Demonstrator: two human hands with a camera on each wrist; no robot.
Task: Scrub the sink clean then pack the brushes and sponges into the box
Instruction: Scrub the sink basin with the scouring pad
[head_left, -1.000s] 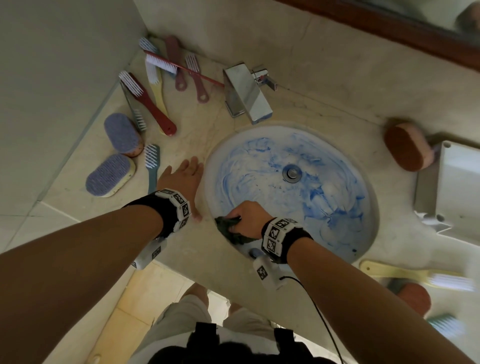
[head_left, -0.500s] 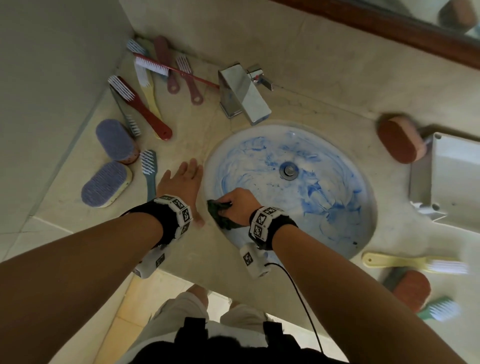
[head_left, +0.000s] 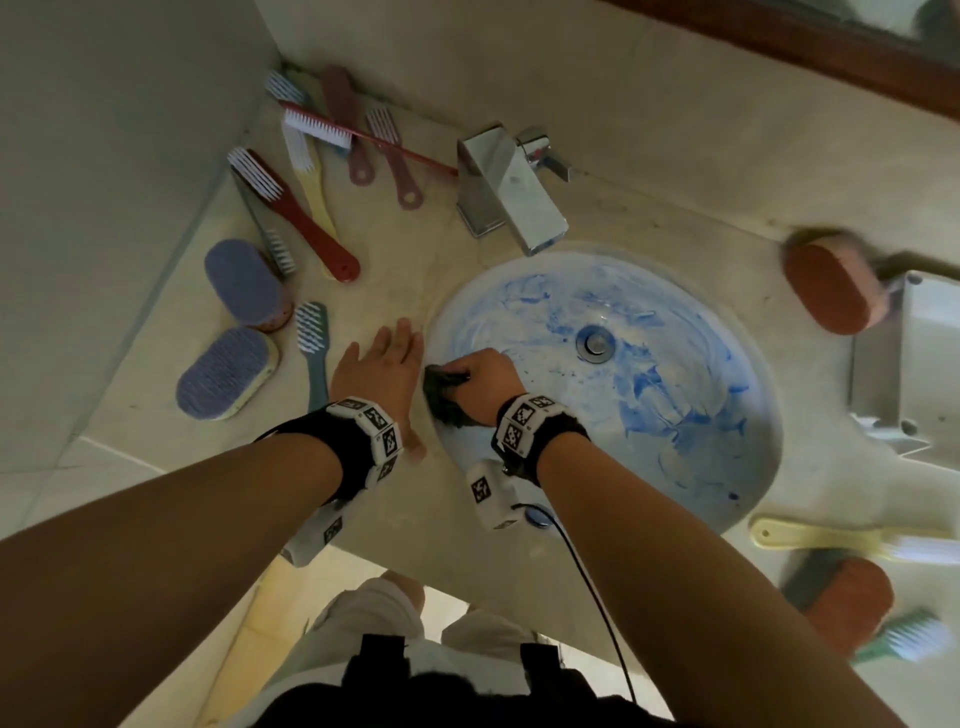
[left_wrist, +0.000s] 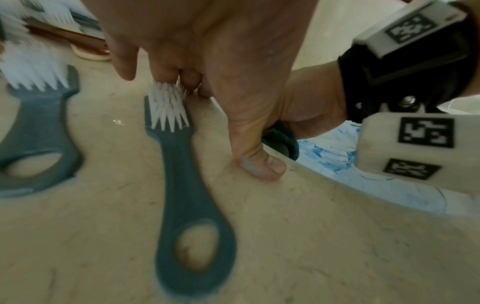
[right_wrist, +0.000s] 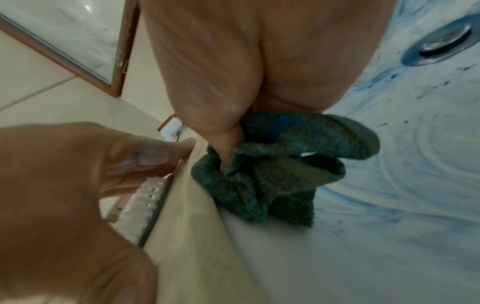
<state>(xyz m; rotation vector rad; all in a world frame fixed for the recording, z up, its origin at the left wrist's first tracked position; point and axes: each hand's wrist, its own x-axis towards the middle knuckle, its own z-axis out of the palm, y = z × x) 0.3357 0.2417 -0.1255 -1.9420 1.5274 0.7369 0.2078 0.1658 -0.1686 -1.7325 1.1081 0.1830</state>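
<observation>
The round sink (head_left: 675, 415) is smeared with blue streaks around its metal drain (head_left: 595, 343). My right hand (head_left: 480, 382) grips a crumpled dark green scouring pad (head_left: 441, 397) (right_wrist: 280, 176) and presses it against the sink's left inner wall. My left hand (head_left: 382, 371) lies flat on the counter just left of the sink rim, fingers straight, thumb (left_wrist: 257, 164) down on the stone. A grey-blue brush (head_left: 314, 345) (left_wrist: 187, 195) lies beside that hand. A white box (head_left: 930, 358) stands at the right edge.
Several brushes (head_left: 306, 218) and two purple sponges (head_left: 244, 283) lie at the counter's back left. The chrome tap (head_left: 506, 192) stands behind the sink. Red-brown sponges (head_left: 826, 291), a yellow brush (head_left: 831, 538) and a green brush (head_left: 914, 636) lie on the right.
My right hand has slid the green pad up and leftwards along the sink's near-left wall, closer to my left hand. The left hand stays planted on the counter.
</observation>
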